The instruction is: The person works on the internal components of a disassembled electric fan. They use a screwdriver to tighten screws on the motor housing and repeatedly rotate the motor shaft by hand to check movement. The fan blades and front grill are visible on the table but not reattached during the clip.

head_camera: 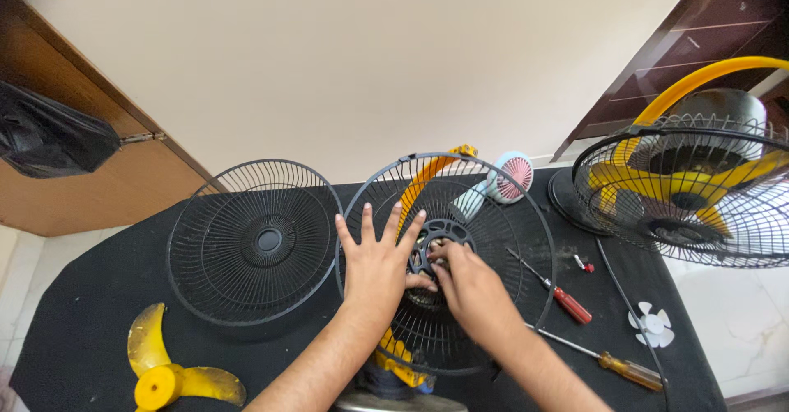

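Observation:
A black wire fan grille (501,215) stands in the middle of the black mat, mounted over a yellow fan body (399,354). My left hand (376,260) lies flat on the grille with fingers spread, just left of the hub. Fingers of my right hand (468,285) pinch at the black centre ring (440,235) of the hub. Whether they grip a small part there is hidden.
A second black grille (255,239) lies to the left, a yellow fan blade (164,367) at front left. Two screwdrivers, red-handled (563,297) and amber-handled (616,367), lie to the right. An assembled yellow fan (699,190), a small pink fan (509,174) and a white impeller (653,326) stand nearby.

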